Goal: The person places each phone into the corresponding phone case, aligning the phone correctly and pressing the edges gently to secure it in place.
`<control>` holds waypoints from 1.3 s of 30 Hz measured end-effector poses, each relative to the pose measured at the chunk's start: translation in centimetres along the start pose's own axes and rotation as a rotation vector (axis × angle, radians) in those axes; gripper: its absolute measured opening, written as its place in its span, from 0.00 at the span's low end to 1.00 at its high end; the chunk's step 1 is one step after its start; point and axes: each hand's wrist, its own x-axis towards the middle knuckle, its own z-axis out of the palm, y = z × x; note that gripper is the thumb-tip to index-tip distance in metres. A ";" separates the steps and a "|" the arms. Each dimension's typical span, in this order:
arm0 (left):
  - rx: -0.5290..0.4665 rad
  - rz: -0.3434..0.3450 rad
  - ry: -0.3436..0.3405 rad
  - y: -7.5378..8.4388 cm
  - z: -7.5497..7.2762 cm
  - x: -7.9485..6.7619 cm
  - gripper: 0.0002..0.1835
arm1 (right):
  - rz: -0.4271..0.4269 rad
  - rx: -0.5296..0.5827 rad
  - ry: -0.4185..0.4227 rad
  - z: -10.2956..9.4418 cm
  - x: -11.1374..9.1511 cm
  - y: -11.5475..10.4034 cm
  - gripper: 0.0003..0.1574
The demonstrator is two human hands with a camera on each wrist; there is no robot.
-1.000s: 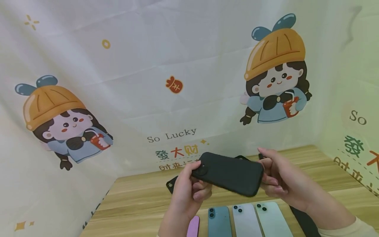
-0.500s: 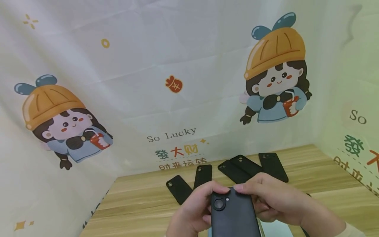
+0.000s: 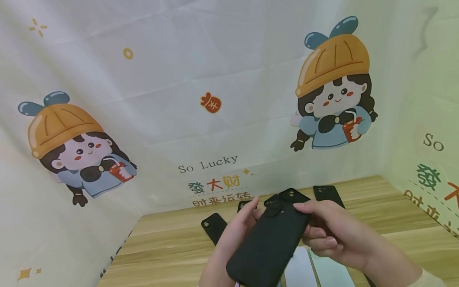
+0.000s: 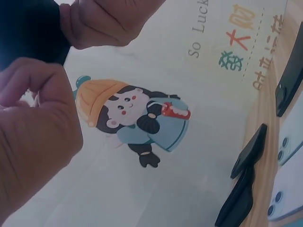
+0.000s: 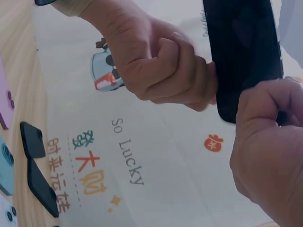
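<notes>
Between my two hands I hold a phone in a black case (image 3: 269,247), lifted over the table with its camera side toward the head view and slanted. My right hand (image 3: 340,235) grips its upper right edge, thumb on the back and fingers curled behind. At the upper left edge is my left hand (image 3: 240,231), thumb raised and other fingers mostly hidden behind the phone. From the right wrist view, the dark front of the phone (image 5: 244,52) shows, with curled left fingers (image 5: 189,80) against one edge.
Several black phone cases (image 3: 214,227) lie along the back of the wooden table (image 3: 154,247), some overlapping. A lavender phone (image 3: 301,269) and a mint phone (image 3: 331,269) lie in the front row, partly hidden. A printed cloth (image 3: 172,111) hangs behind.
The phone went from sideways to upright, low between both thumbs at its top edge, and now slants up to the right. The left thumb has come off its top edge.
</notes>
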 end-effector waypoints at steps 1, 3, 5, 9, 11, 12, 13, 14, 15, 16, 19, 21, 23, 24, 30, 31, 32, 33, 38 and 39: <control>-0.018 0.024 0.024 0.1 -0.1 0.0 0.30 | -0.018 0.003 0.022 -0.2 0.0 -0.2 0.27; -0.060 0.071 0.080 0.3 -0.4 -0.1 0.32 | -0.060 0.000 0.089 -0.6 0.0 -0.4 0.25; -0.099 0.100 0.153 0.3 -0.5 -0.3 0.34 | -0.103 -0.030 0.179 -0.9 0.0 -0.6 0.25; 0.007 0.133 0.268 0.4 -0.7 -0.2 0.40 | -0.161 -0.116 0.417 -1.4 0.3 -0.6 0.28; 0.111 0.128 0.312 0.3 -0.6 0.1 0.40 | -0.173 -0.158 0.518 -1.6 0.5 -0.4 0.29; 0.160 0.126 0.336 0.2 -0.5 0.2 0.39 | -0.172 -0.180 0.566 -1.6 0.6 -0.4 0.29; 0.200 0.125 0.363 0.1 -0.4 0.3 0.38 | -0.164 -0.200 0.603 -1.6 0.7 -0.3 0.29; 0.232 0.124 0.387 0.0 -0.3 0.5 0.37 | -0.153 -0.219 0.632 -1.6 0.9 -0.3 0.29; 0.254 0.122 0.410 -0.1 -0.2 0.7 0.36 | -0.144 -0.235 0.651 -1.7 1.0 -0.2 0.29; 0.263 0.122 0.429 -0.1 -0.2 0.8 0.35 | -0.135 -0.250 0.663 -1.7 1.1 -0.2 0.29; 0.266 0.129 0.470 -0.3 -0.5 1.0 0.31 | -0.104 -0.277 0.664 -1.9 1.3 0.0 0.28; 0.265 0.129 0.473 -0.3 -0.8 1.0 0.30 | -0.098 -0.282 0.653 -2.0 1.5 0.2 0.28; 0.255 0.132 0.466 -0.3 -1.0 1.0 0.28 | -0.090 -0.273 0.644 -2.1 1.5 0.3 0.28; 0.242 0.134 0.461 -0.3 -1.0 1.0 0.28 | -0.091 -0.267 0.638 -2.2 1.6 0.3 0.28; 0.136 0.165 0.359 -0.5 -1.1 1.2 0.25 | -0.129 -0.157 0.561 -2.6 1.4 0.5 0.28; 0.125 0.172 0.336 -0.6 -1.1 1.2 0.25 | -0.138 -0.141 0.544 -2.6 1.3 0.4 0.28; 0.118 0.181 0.318 -0.6 -1.0 1.1 0.25 | -0.146 -0.133 0.527 -2.7 1.3 0.4 0.28; 0.119 0.190 0.300 -0.7 -1.0 1.1 0.25 | -0.154 -0.129 0.513 -2.7 1.2 0.4 0.29; 0.133 0.231 0.270 -0.8 -0.8 0.9 0.25 | -0.179 -0.139 0.492 -2.4 1.1 0.3 0.28; 0.135 0.234 0.272 -0.8 -0.7 0.9 0.25 | -0.180 -0.137 0.496 -2.4 1.0 0.2 0.28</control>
